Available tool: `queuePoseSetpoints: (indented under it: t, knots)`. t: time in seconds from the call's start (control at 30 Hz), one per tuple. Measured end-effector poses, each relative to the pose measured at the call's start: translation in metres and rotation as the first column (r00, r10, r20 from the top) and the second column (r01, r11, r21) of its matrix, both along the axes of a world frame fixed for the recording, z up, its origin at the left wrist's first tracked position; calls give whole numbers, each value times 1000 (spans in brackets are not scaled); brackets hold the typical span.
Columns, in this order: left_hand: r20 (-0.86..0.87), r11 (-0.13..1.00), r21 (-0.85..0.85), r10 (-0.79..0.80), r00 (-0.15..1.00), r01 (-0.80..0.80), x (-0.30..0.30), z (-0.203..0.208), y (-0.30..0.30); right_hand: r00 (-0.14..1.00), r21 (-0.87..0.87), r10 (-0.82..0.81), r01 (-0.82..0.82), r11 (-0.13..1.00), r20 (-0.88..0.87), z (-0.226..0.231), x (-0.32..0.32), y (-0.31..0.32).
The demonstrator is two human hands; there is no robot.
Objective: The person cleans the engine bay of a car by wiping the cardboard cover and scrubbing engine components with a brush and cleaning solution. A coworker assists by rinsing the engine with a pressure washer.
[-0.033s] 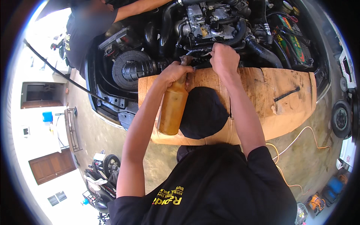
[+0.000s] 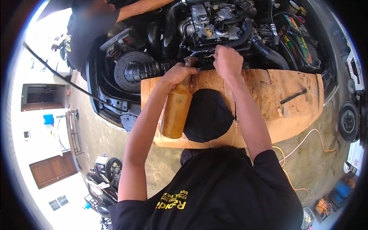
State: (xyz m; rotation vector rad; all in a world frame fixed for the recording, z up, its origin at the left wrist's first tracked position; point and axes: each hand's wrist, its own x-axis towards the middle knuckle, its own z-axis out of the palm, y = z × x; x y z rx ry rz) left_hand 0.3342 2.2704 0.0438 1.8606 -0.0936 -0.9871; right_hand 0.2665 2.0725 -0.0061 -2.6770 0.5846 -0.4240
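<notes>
My left hand [image 2: 177, 75] is closed round the neck of a spray bottle [image 2: 177, 115] with yellowish-brown contents. The bottle tilts, its head towards the engine [image 2: 214, 23]. Beside it, over the front of the engine bay, my right hand [image 2: 228, 61] is a fist. A thin, pale, metal-looking piece [image 2: 209, 56] shows at its left side; what the fingers hold is mostly hidden. Below my hands, a stained cardboard sheet [image 2: 257, 103] covers the car's front edge. On it lies a round, black, cloth-like thing [image 2: 208, 115], partly behind the bottle.
A black bar-like tool [image 2: 293, 96] lies on the cardboard's right part. A round black housing [image 2: 134, 69] and a battery [image 2: 301, 46] flank the engine. At the upper left, another person's arm [image 2: 143, 8] reaches over the bay. A yellow hose [image 2: 284, 165] crosses the floor.
My right fist has shifted very slightly left and towards me. The left hand and the spray bottle look the same.
</notes>
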Motion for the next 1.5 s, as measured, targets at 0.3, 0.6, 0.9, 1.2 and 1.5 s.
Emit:
queuePoseSetpoints:
  t: [0.3,0.6,0.9,1.2,1.5]
  knots:
    - [81,908,264,-357,930,325,21,-10,4,998,-47,-1,4,999,62,4,10,8]
    - [95,981,-7,-192,977,194,19,-20,4,997,150,-68,74,986,-42,2,2,11]
    - [36,1000,19,9,999,-9,12,-18,0,991,129,-128,125,984,22,-1,2,1]
    - [38,987,-23,-161,986,161,18,-19,7,983,163,-184,181,970,4,-11,-8,13]
    - [4,990,-117,81,997,-80,2,-4,10,991,183,-100,83,980,88,-13,-4,18]
